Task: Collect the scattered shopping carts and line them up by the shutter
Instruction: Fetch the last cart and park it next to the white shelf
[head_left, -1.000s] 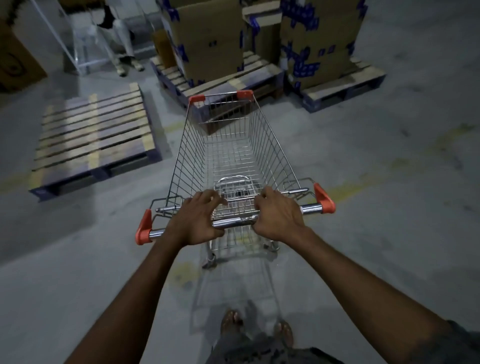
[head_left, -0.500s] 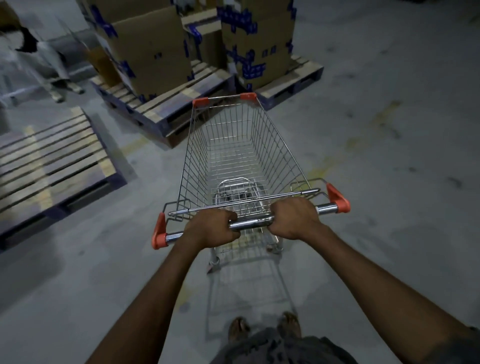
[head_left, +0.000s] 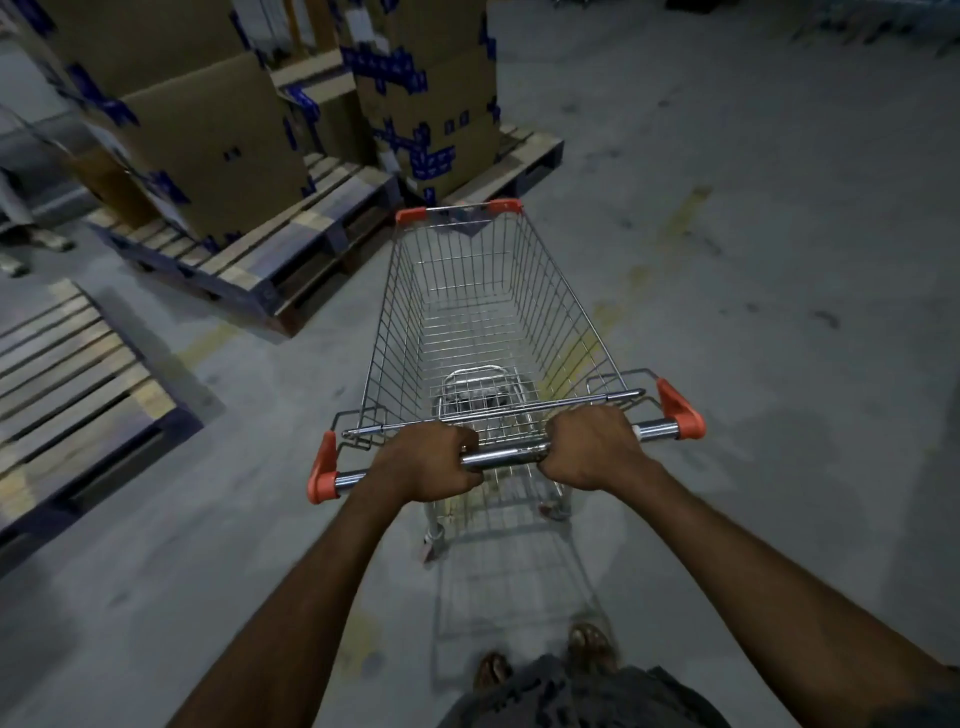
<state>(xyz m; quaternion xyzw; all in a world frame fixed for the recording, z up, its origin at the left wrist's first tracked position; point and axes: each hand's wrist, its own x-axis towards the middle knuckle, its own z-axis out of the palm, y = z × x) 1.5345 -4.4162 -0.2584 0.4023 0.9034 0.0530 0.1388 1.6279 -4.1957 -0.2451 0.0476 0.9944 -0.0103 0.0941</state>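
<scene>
Item: one wire shopping cart, orange corner caps. My left grip and right grip both curl round its chrome handle bar. Left of the cart's front: loaded pallets bearing cardboard boxes. Farther left of the cart: one bare pallet on the concrete floor.

At your eleven o'clock, blue-taped cardboard boxes sit on a wooden pallet. A second stack stands at twelve. A slatted pallet lies flat at nine. Faded yellow floor markings run toward one.
</scene>
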